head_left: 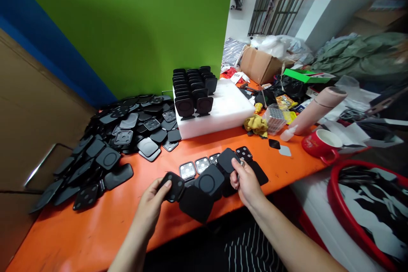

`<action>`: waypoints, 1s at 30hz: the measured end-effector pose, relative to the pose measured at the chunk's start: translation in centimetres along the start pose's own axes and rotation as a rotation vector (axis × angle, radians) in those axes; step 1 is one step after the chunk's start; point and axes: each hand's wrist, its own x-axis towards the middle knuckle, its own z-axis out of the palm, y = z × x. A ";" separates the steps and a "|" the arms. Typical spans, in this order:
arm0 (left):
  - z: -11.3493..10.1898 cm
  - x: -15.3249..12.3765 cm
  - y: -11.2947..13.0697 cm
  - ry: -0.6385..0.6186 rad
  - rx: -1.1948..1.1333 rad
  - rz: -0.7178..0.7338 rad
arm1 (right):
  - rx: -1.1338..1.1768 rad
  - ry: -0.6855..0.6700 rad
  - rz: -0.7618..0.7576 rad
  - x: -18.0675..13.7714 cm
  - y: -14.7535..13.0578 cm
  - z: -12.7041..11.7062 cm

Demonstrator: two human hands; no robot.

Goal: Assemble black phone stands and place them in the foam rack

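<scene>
My left hand pinches one end panel of a hinged black folding wireless charger, its other square panel hanging tilted over the table's front edge. In my right hand is a second folding charger, with a ring mark on its larger panel; the thumb presses on its smaller panel. A small shiny bit shows by the right fingers, too small to name. The two chargers overlap in view, and whether they touch I cannot tell. Behind them lies a row of opened chargers with pale round spots, partly covered by the held ones.
A large heap of black chargers covers the orange table's left side. More stand in rows on a white foam block. To the right are a yellow cloth, small bottle, red mug and pink tumbler.
</scene>
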 end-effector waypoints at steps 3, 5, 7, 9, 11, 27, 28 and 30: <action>1.1 0.2 0.0 0.005 -0.053 -0.005 | 0.001 0.011 -0.007 -0.2 0.1 -0.3; 1.5 0.3 0.2 0.047 -0.058 -0.013 | -0.008 0.005 -0.018 -0.3 0.1 -0.5; 1.6 0.5 0.6 0.082 -0.021 0.006 | -0.032 -0.008 -0.034 -0.4 0.1 -0.7; 1.7 0.5 0.9 0.103 0.027 0.035 | -0.059 -0.022 -0.052 -0.5 -0.1 -0.9; 1.7 0.5 1.0 0.132 0.087 0.053 | -0.086 -0.033 -0.069 -0.6 -0.2 -1.0; -7.8 3.0 0.1 0.478 0.831 -0.008 | -0.160 -0.147 0.177 -5.0 4.8 2.2; -8.1 2.7 0.1 0.492 0.869 0.008 | -0.165 -0.145 0.178 -4.9 4.8 2.2; -7.5 1.8 -0.4 0.487 0.926 0.102 | -0.177 -0.145 0.182 -4.8 4.8 2.2</action>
